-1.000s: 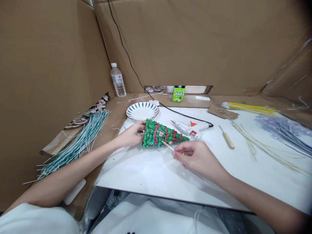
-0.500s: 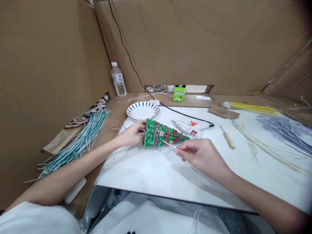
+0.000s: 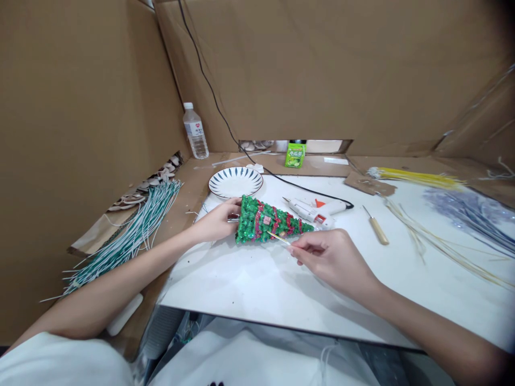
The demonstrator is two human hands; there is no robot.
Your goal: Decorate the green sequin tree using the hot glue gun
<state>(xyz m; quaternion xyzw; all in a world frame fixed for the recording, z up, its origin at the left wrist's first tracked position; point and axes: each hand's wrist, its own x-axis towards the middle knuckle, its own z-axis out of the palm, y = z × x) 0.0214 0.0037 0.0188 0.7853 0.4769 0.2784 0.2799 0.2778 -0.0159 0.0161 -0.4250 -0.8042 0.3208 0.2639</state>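
A beaded green Christmas tree point(image 3: 250, 221) with red garland lies on its side, its tip toward the right. My left hand point(image 3: 220, 220) grips it by the base, the fingertips partly hidden behind it. Between the pinched thumb and fingers of my right hand point(image 3: 322, 253) is a thin pale yellow strand point(image 3: 280, 238). The strand's far end meets the lower side of the tree, near a small pink square ornament point(image 3: 266, 220). Whether it is fixed there I cannot tell.
Behind the tree lie a white glue gun point(image 3: 308, 211) and a striped plate point(image 3: 236, 183). An awl point(image 3: 377, 229) rests to the right, near yellow strands point(image 3: 418, 178). Green-white strands point(image 3: 129, 241) lie at left. A water bottle point(image 3: 196, 132) and a green packet point(image 3: 295, 155) stand at the back.
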